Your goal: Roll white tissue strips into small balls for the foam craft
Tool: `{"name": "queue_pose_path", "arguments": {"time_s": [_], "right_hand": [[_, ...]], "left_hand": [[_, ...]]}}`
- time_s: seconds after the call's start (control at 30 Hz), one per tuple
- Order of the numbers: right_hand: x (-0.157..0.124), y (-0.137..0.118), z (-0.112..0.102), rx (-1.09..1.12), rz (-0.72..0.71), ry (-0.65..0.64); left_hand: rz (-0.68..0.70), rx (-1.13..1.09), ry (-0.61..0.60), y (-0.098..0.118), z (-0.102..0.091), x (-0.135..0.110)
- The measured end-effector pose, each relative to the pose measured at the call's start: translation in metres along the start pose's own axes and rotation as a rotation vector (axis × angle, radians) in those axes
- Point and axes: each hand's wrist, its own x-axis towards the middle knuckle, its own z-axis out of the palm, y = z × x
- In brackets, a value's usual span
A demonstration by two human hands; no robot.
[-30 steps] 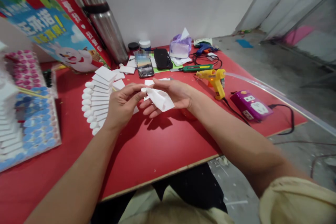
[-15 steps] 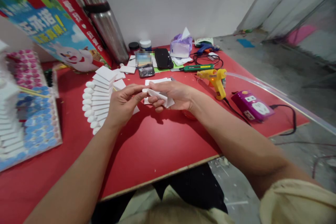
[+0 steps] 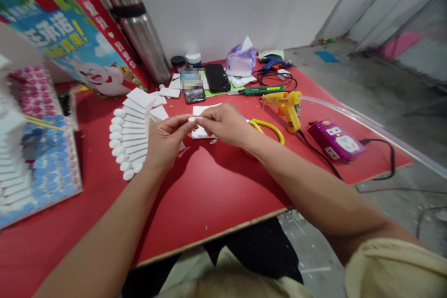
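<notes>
My left hand (image 3: 166,142) and my right hand (image 3: 223,124) meet above the red table (image 3: 209,195). Both pinch a small white folded paper piece (image 3: 193,120) between their fingertips. Most of the piece is hidden under my right hand's fingers. Flat white paper sheets (image 3: 202,110) lie on the table just behind the hands. A fanned row of finished white folded pieces (image 3: 131,137) with rounded ends lies left of my left hand.
Yellow-handled scissors (image 3: 267,126), a yellow glue gun (image 3: 288,108) and a purple power strip (image 3: 335,141) lie to the right. A phone (image 3: 193,94), black case (image 3: 216,77), tissue pack (image 3: 240,61) and steel flask (image 3: 139,32) stand at the back. Blue and pink dotted sheets (image 3: 49,158) lie left.
My right hand turned palm down and closed over the white piece, which was spread open in it a second ago. The yellow scissors now show beside the right wrist.
</notes>
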Motion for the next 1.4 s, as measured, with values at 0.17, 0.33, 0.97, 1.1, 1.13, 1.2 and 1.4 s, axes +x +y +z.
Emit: {"name": "queue_pose_path", "arguments": {"time_s": [0.17, 0.33, 0.97, 1.1, 1.13, 1.2, 1.4], "right_hand": [[-0.005, 0.0, 0.007, -0.344, -0.141, 0.135], [-0.005, 0.003, 0.004, -0.485, -0.277, 0.066], [-0.003, 0.002, 0.0, -0.493, -0.262, -0.034], [-0.002, 0.005, 0.001, -0.446, -0.206, 0.027], [-0.001, 0.006, 0.001, -0.429, -0.193, 0.029], [0.0, 0.007, 0.001, -0.398, -0.169, 0.021], [-0.001, 0.006, -0.001, -0.372, -0.127, 0.031]], "left_hand": [[-0.041, -0.036, 0.067, 0.0, 0.004, -0.001], [-0.024, -0.045, 0.088, 0.001, 0.004, -0.002], [0.05, 0.102, -0.011, 0.0, -0.002, -0.002], [0.04, 0.115, -0.097, -0.002, -0.005, 0.001], [0.031, 0.116, -0.114, -0.003, -0.006, 0.001], [0.016, 0.117, -0.12, -0.002, -0.006, 0.002], [0.004, 0.107, -0.067, 0.002, -0.004, 0.001]]}}
